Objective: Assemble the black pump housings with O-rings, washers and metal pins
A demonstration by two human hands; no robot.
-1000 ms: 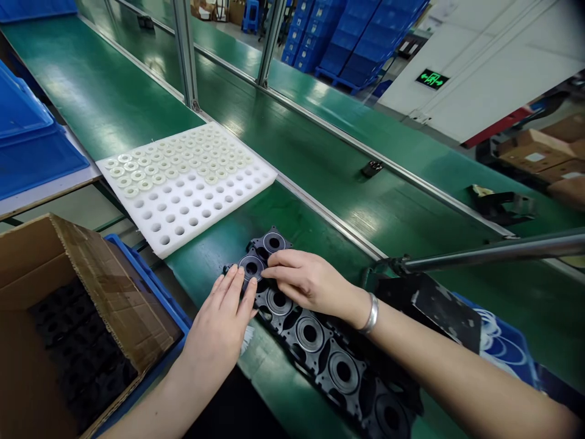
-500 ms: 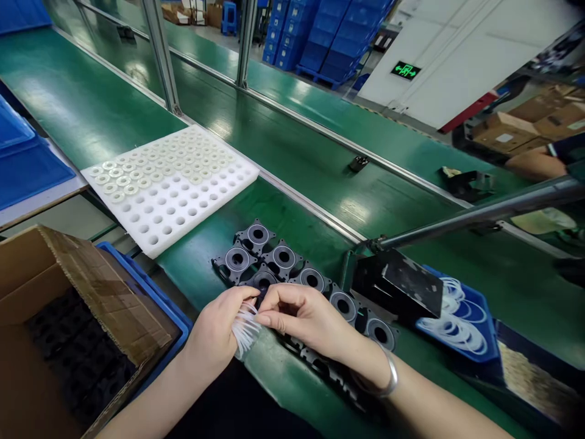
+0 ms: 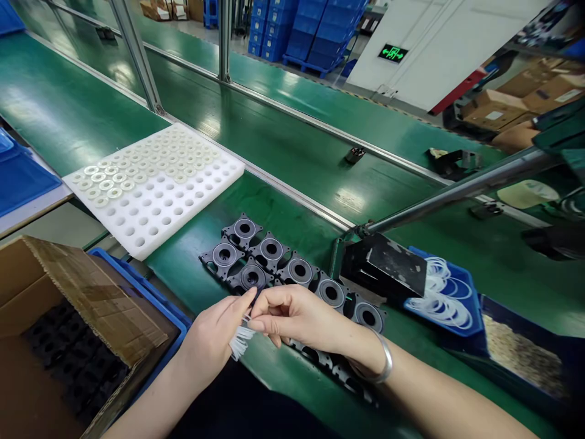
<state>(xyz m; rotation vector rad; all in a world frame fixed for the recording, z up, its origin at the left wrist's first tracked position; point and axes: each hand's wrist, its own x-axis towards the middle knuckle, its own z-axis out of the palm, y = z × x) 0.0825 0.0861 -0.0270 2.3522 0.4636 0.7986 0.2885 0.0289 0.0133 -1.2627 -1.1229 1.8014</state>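
My left hand [image 3: 212, 335] is closed around a bunch of thin white plastic rings [image 3: 241, 340], which fan out below its fingers. My right hand [image 3: 287, 314], with a silver bangle at the wrist, meets it fingertip to fingertip. Its thumb and forefinger are pinched at the upper edge of the bunch, on what looks like one ring; the fingers partly hide it. Just beyond both hands, black round-holed housings [image 3: 271, 249] stand in rows on the green belt [image 3: 292, 210]. Several have a pale ring around the hole. My hands and forearms cover part of the nearer row.
A white foam tray [image 3: 141, 238] with washer-like rings lies at left. Below it, a cardboard box [image 3: 91, 299] holds black parts. At right are a black block [image 3: 388, 265], a blue bin [image 3: 475, 305] of white rings and a metal rail [image 3: 457, 189]. Another person's arm [image 3: 516, 137] shows beyond.
The camera view has shifted, so the scene sits slightly further left. My left fingers have straightened and cover more of the rings; my right hand stays pinched beside them.
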